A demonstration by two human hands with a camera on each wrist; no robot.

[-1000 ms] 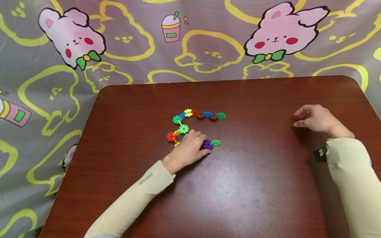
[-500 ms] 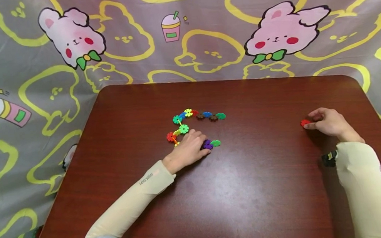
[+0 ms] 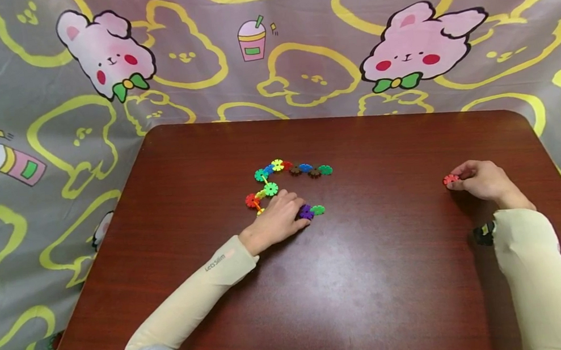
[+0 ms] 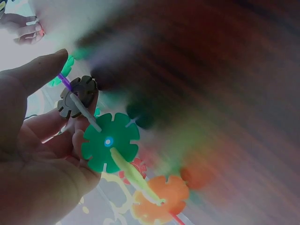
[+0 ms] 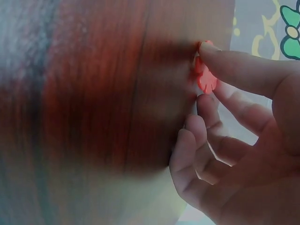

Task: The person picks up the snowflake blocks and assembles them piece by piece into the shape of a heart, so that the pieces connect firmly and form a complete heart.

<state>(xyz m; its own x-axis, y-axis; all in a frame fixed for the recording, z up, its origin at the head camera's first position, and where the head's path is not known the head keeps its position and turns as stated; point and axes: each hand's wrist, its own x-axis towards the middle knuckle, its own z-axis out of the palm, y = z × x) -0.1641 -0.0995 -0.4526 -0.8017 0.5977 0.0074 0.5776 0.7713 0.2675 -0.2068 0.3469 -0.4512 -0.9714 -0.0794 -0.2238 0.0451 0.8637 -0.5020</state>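
Observation:
Notched plastic snowflake discs are joined edge to edge in a curving chain [image 3: 271,189] on the table. My left hand [image 3: 280,218] lies over its nearer stretch and hides several discs. In the left wrist view, its fingers curl round the chain by a brown-grey disc [image 4: 78,97], near a green disc [image 4: 110,146] and an orange disc [image 4: 161,199]. A purple disc [image 3: 306,212] and a light green end disc [image 3: 318,210] show beyond the thumb. Off to the right, my right hand [image 3: 485,181] pinches a single red disc [image 3: 450,179] between thumb and index finger.
The chain's far end runs right to a green disc [image 3: 326,170] behind my left hand. The dark brown table [image 3: 373,279] meets a patterned curtain [image 3: 301,76] at the back and left. A black wrist device [image 3: 484,234] sits beneath my right wrist.
My right hand has shifted slightly right and towards me, and the red disc has come into view in its pinch, then tilted a little. My left hand stays put on the chain.

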